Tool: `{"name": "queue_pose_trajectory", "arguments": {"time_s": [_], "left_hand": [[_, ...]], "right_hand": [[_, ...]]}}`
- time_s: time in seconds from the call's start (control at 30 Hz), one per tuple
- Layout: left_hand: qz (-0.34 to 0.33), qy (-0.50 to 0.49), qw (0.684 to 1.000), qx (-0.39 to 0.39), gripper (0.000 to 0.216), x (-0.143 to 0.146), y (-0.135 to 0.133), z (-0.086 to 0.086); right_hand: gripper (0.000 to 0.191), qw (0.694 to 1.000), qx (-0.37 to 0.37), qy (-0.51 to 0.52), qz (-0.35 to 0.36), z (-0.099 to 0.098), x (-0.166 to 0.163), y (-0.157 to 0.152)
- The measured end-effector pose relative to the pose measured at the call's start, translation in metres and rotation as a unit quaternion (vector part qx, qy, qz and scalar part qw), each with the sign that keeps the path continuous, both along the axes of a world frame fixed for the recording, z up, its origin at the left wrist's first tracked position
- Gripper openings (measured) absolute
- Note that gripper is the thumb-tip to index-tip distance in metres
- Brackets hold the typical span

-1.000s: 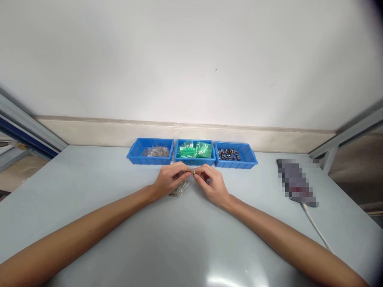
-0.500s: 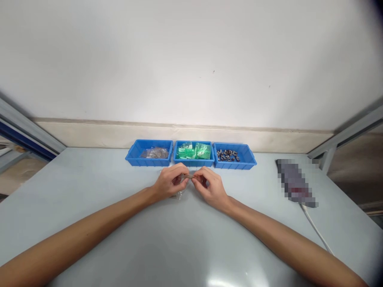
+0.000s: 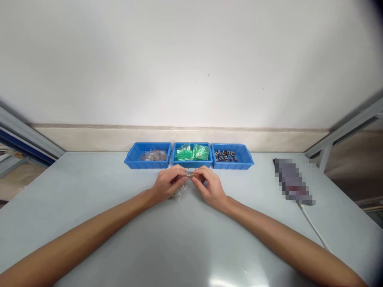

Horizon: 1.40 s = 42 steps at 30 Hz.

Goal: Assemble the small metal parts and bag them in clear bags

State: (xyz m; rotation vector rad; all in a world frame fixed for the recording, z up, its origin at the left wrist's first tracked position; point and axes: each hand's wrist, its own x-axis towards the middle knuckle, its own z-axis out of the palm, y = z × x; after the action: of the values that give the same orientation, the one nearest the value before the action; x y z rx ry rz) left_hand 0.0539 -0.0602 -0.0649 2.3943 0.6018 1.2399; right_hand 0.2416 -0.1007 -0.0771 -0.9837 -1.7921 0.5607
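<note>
Both hands meet over the grey table (image 3: 89, 191), just in front of the middle blue bin. My left hand (image 3: 167, 184) and my right hand (image 3: 209, 187) each pinch one end of a small thin part (image 3: 189, 175) held between their fingertips. A small clear plastic bag (image 3: 180, 192) lies on the table under my left hand's fingers. The fingers of both hands are curled closed around the part.
Three blue bins stand in a row at the table's far edge: the left bin (image 3: 147, 156) holds clear bags, the middle bin (image 3: 192, 154) green bags, the right bin (image 3: 232, 156) several small dark metal parts. A blurred flat object (image 3: 291, 181) with a white cable (image 3: 314, 227) lies at the right.
Both hands have stayed together at the same spot, fingers shifting slightly on the small part. The view has tilted a little.
</note>
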Motion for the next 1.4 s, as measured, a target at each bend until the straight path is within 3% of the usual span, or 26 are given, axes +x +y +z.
{"name": "queue_pose_trajectory", "arguments": {"time_s": [0.47, 1.4], "left_hand": [[0.024, 0.035, 0.999, 0.015, 0.017, -0.0008, 0.0003, -0.0048], [0.077, -0.009, 0.996, 0.044, 0.010, -0.0005, -0.0022, -0.0078]], "right_hand": [[0.008, 1.000, -0.008, -0.012, 0.008, 0.0049, 0.0004, -0.0027], [0.011, 1.000, -0.005, -0.019, 0.001, 0.0071, 0.0019, -0.0020]]}}
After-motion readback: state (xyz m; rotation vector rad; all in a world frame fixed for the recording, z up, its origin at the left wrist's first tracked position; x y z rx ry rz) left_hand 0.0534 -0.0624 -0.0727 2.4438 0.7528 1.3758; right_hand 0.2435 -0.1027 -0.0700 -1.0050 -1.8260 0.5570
